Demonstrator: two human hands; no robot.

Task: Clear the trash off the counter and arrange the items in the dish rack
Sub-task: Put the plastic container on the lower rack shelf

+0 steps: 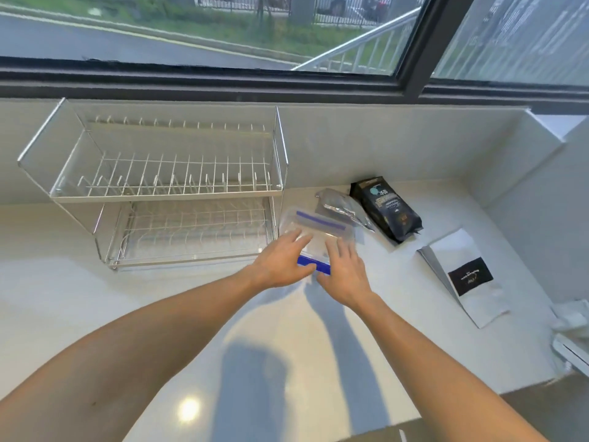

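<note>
Two clear zip bags with blue seal strips lie on the white counter (197,330), just right of the dish rack. My left hand (282,261) rests flat on the nearer zip bag (315,247), thumb at its blue strip. My right hand (345,271) lies beside it on the same bag, fingers spread. The farther zip bag (322,222) sits partly under it. The two-tier wire dish rack (165,186) stands bare at the back left. A crumpled silver foil pouch (342,208) and a black coffee bag (387,210) lie behind the zip bags.
A white pouch with a black label (468,277) lies at the right. The counter ends at a wall on the right, where a white object (570,317) shows at the frame's edge. A window runs along the back.
</note>
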